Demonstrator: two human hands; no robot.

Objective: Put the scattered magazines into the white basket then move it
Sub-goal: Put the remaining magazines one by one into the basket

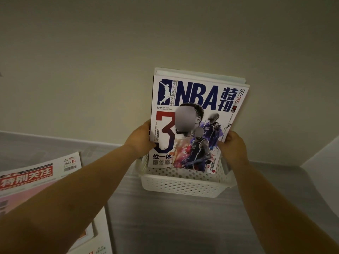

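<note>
An NBA magazine [196,99] stands upright in the white perforated basket [183,182] on the grey table, its lower edge inside the basket. Behind it stand other magazines [201,75], of which only the white top edges show. My left hand [141,137] grips the stack's left edge, thumb on the cover. My right hand [233,143] holds the right edge. Another magazine with a red title band [27,177] lies flat on the table at the left, partly under my left forearm.
More magazines [91,235] lie at the lower left under the red-titled one. A pale wall [165,43] rises right behind the basket. The grey table [174,222] extends in front of the basket and to its right.
</note>
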